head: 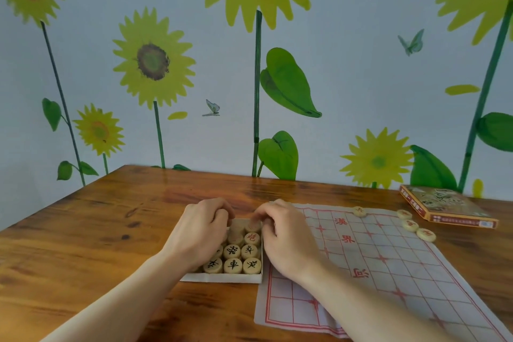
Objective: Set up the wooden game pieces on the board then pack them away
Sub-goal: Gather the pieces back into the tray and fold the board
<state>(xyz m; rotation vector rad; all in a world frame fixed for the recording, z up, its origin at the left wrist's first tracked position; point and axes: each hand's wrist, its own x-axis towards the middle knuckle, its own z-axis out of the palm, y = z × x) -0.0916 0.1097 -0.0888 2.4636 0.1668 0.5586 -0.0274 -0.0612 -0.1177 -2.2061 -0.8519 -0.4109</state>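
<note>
on board point(388, 272): four pieces point(410, 225)

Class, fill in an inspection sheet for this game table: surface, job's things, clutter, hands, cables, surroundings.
Surface: brown wooden table, glossy.
Job's things: white box packed with round wooden pieces; paper board spread flat to its right; four loose pieces at the board's far edge.
Clutter: printed box lid, far right.
Hands: left hand and right hand both over the box's far end; grip hidden.
Cables: nothing seen.
Surroundings: sunflower wall behind.
</note>
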